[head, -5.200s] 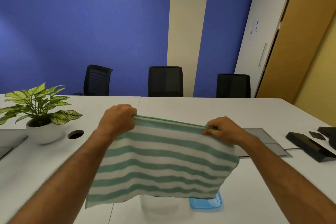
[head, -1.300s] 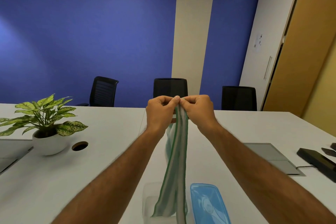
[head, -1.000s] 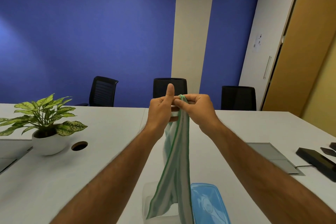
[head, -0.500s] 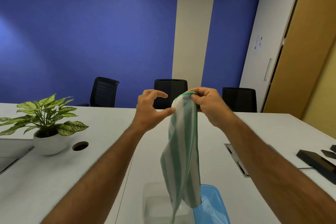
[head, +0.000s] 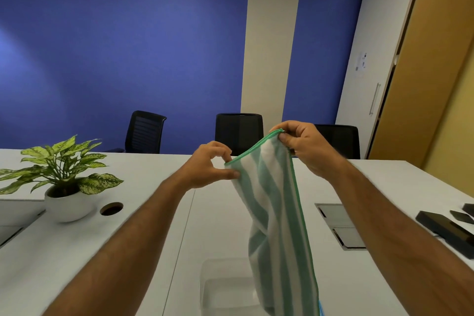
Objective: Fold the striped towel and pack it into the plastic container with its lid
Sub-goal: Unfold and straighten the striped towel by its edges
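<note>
The green-and-white striped towel [head: 275, 215] hangs folded lengthwise in the air above the white table. My right hand [head: 304, 147] pinches its upper right corner. My left hand [head: 213, 168] pinches the folded left edge a little lower, thumb and fingers closed on the cloth. Under the towel's hanging end stands the clear plastic container [head: 225, 287] near the table's front edge, its right side hidden by the cloth. Only a thin sliver of the blue lid [head: 320, 309] shows beside the towel's lower right.
A potted plant in a white bowl [head: 64, 187] stands at the left, a round cable hole [head: 111, 208] beside it. A floor-box panel [head: 338, 226] is set in the table [head: 77, 251] at right, black devices [head: 446, 226] further right. Three black chairs [head: 238, 132] line the far edge.
My left hand, open half a second ago, has closed on the towel's left edge. My hands have moved apart, spreading the top edge. The view tilted up, hiding most of the lid.
</note>
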